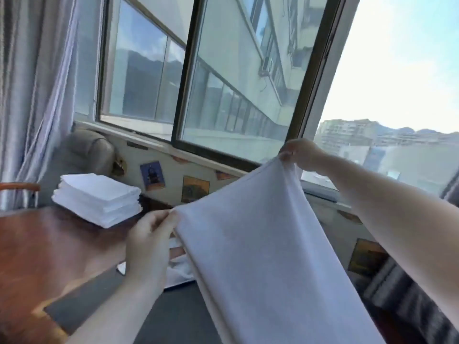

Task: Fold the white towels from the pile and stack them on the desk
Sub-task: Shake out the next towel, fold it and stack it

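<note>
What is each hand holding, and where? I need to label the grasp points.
Both hold one white towel: left hand pinches its upper left corner, right hand its upper right corner.

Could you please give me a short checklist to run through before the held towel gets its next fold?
1. Left hand pinches a top corner of the white cloth towel: ok.
2. Right hand pinches the other top corner: ok.
3. Towel hangs smooth between the hands: ok.
4. Bottom edge hangs free: cannot tell, out of frame.
5. Stack of folded white towels sits neatly on the brown wooden desk: ok.
6. Bare desk surface beside the stack for folding: ok.
</note>
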`<action>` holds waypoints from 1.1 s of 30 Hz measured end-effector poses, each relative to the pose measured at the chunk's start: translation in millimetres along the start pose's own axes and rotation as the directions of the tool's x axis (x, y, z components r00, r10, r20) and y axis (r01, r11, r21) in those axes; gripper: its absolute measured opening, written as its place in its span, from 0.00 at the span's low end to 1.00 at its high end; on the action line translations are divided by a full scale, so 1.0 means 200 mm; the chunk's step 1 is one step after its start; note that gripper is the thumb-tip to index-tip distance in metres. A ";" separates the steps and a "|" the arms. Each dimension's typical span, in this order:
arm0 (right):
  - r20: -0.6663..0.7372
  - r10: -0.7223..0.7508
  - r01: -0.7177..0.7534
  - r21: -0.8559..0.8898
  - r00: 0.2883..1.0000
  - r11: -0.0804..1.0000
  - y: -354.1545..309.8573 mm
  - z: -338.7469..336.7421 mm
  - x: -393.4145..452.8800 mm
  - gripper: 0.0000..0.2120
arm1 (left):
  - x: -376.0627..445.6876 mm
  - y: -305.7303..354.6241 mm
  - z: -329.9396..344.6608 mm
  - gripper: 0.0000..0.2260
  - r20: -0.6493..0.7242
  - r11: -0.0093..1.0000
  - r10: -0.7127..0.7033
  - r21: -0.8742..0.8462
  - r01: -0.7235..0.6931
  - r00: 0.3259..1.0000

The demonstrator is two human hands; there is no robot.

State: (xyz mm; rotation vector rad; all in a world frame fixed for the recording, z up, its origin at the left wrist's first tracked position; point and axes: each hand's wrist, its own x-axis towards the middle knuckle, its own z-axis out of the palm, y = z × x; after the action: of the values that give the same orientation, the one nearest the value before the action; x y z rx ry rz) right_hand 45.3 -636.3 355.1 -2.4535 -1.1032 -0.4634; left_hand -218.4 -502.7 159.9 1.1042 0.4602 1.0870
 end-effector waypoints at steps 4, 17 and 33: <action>0.251 0.107 -0.102 -0.034 0.962 0.994 -0.03 0.88 -0.08 0.11 | 0.03 -0.51 -0.44 0.05 -0.171 0.950 -0.115 0.269 0.159 0.978; 0.399 0.079 -0.100 0.031 0.913 0.995 -0.95 2.26 0.28 0.16 | 0.84 -0.83 -1.56 0.08 -0.301 0.638 -0.160 0.695 0.331 0.940; 0.574 -0.114 0.058 0.115 0.811 0.992 -1.49 3.28 0.75 0.12 | 1.50 -1.03 -2.13 0.07 -0.476 0.348 -0.274 0.761 0.548 0.836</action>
State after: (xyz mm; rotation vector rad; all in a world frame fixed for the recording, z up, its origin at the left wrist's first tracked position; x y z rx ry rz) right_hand -1.1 -40.3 -73.4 -2.5304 -1.4295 0.3499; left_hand -315.3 -42.4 -144.6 1.6074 1.6001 0.4535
